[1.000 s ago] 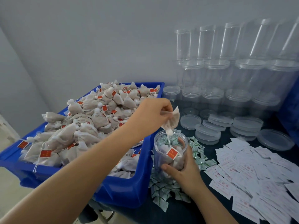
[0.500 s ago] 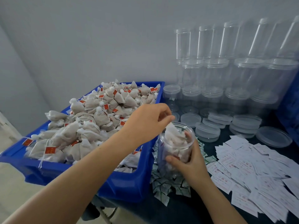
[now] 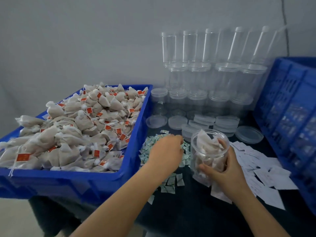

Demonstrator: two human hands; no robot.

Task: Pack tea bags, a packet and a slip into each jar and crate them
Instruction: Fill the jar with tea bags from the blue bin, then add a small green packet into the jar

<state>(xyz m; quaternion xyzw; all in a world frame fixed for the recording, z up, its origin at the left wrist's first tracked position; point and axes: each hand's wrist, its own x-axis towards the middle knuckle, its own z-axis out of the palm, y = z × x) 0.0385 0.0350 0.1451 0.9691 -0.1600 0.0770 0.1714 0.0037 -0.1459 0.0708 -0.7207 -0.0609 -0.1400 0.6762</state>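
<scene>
A clear plastic jar stuffed with tea bags stands open on the dark table, a little right of centre. My right hand grips it around the side. My left hand reaches down onto the pile of small green-white packets just left of the jar. Its fingertips are among the packets, and the back of the hand hides whether they pinch one. White paper slips lie spread out to the right of the jar. Loose tea bags with red tags are heaped in a blue tray on the left.
Stacked empty clear jars line the wall at the back. Loose lids lie in front of them. A blue slatted crate stands on the right edge. The blue tray overhangs the table's left end.
My left hand let go of the tea bag in the jar and moved down and left onto the packet pile. My right hand kept hold of the jar.
</scene>
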